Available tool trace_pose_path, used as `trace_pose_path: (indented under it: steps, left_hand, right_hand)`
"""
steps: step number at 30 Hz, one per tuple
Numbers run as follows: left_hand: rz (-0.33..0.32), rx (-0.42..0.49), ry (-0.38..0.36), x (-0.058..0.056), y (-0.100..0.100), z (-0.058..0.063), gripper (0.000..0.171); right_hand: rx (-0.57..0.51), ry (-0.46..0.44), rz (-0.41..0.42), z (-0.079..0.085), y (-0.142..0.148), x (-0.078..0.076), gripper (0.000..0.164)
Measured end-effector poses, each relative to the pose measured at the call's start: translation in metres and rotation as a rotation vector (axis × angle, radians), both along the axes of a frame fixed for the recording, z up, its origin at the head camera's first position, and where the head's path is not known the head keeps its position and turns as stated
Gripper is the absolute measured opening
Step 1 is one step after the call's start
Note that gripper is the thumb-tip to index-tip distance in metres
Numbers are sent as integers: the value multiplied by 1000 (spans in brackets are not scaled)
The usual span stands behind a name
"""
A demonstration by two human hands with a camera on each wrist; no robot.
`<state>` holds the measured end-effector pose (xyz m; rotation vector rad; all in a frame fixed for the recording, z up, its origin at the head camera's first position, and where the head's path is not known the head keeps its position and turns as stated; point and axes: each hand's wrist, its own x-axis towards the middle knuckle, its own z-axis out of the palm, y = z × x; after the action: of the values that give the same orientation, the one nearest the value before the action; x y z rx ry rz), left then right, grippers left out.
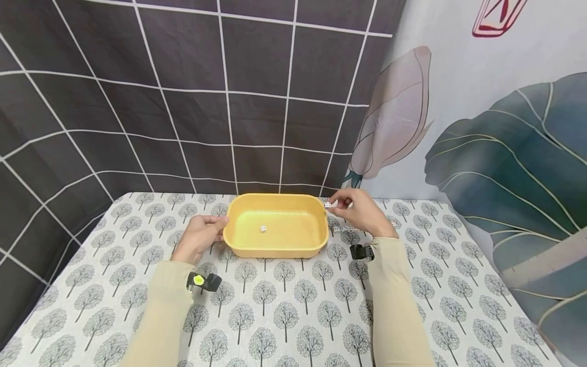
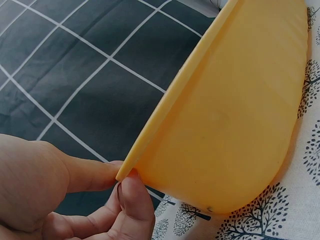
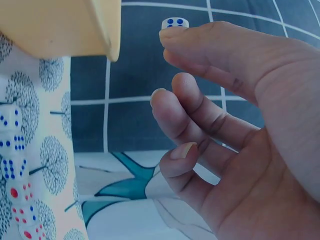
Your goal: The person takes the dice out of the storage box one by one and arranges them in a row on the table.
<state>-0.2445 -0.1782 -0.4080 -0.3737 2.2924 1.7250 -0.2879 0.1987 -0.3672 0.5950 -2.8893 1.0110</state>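
Observation:
A yellow oblong tub [image 1: 275,252] stands on the tree-print cloth, and one white die [image 1: 263,229] lies inside it, left of the middle. At the tub's left end my left hand [image 1: 202,234] pinches the rim between thumb and fingers, as the left wrist view shows close up. Just beyond the right end, my right hand [image 1: 359,210] holds a second die [image 3: 175,23] between thumb and forefinger, level with the rim. Its blue pips show over the thumb, and the other fingers curl loosely.
Several dice [image 3: 15,167] with blue and red pips lie in a row on the cloth [image 1: 284,300], right of the tub and below my right hand. A dark curtain with a white grid [image 1: 192,117] hangs behind the table; a floral curtain [image 1: 468,153] hangs to the right.

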Motion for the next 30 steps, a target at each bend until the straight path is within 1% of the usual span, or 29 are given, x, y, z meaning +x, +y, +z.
trace_pose_path:
  steps: [4,8,17,25,30]
  left_hand:
    - [1,-2,4,-1,1,0,41]
    - [1,0,8,-1,1,0,41]
    - [1,-3,-2,-2,0,0,41]
    - [-2,2,-7,-2,0,0,41]
    - [-1,2,-3,-2,0,0,40]
  right_hand:
    - [0,8,-13,-1,9,-1,15]
    - [-2,2,-48,0,18,0,14]
    - [33,-22,-134,-4,37,1,22]
    - [34,-2,-156,-10,51,1,21]
    - [43,9,-184,-14,61,1,20]
